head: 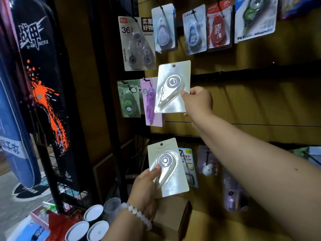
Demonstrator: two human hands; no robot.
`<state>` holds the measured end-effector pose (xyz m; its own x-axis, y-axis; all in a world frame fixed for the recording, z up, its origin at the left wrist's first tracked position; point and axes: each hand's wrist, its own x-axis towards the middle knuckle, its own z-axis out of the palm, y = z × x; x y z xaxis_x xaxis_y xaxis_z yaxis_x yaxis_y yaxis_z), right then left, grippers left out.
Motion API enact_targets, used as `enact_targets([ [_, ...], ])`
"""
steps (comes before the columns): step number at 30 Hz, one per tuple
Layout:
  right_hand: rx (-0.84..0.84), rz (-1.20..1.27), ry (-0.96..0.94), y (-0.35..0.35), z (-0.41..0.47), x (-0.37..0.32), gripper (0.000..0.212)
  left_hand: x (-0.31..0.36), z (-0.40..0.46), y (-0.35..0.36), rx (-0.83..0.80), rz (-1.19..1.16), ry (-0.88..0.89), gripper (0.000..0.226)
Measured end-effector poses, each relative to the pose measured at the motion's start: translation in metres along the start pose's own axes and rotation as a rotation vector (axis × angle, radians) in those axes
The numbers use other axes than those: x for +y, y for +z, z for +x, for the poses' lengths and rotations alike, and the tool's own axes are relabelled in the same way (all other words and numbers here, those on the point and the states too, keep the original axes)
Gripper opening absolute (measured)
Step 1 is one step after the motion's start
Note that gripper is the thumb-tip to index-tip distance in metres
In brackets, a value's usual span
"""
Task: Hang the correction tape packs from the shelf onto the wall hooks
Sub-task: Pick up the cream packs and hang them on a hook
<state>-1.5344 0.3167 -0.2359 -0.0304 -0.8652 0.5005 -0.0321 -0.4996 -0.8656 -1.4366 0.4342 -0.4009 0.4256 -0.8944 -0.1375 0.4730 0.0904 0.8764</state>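
Observation:
My right hand (198, 103) pinches the right edge of a cream correction tape pack (171, 87) and holds it up against the wall, its hanging hole at the top, beside a purple pack (150, 103) and a green pack (129, 100) on hooks. Lower down, my left hand (146, 186), with a bead bracelet on the wrist, grips a second, identical cream pack (167, 167) by its lower left, thumb on the blister. More packs hang on the upper row: a value pack (134, 44), a blue one (194, 30), a red one (218, 26).
A brown cardboard box (172, 218) sits on the shelf below my left hand. Several round tubes (94, 221) stand at the lower left. A black wire rack (69, 185) with dark printed bags (40, 70) fills the left side. Other small goods hang low on the wall (208, 164).

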Motion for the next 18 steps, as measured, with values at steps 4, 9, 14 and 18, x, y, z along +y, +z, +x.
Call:
enact_targets([
  [4, 0.018, 0.016, -0.012, 0.000, -0.002, 0.006, 0.025, 0.000, 0.001, -0.002, 0.002, 0.001, 0.007, 0.016],
  [9, 0.036, 0.030, 0.007, 0.000, 0.000, 0.014, 0.021, -0.001, 0.003, -0.001, -0.007, -0.008, 0.001, 0.015],
  [14, 0.061, -0.073, 0.066, 0.004, 0.025, 0.019, 0.020, -0.003, 0.005, 0.002, 0.012, -0.007, -0.009, 0.014],
  [18, -0.041, -0.293, 0.150, -0.003, 0.039, 0.037, 0.022, -0.002, 0.003, 0.003, 0.011, -0.013, -0.007, 0.015],
])
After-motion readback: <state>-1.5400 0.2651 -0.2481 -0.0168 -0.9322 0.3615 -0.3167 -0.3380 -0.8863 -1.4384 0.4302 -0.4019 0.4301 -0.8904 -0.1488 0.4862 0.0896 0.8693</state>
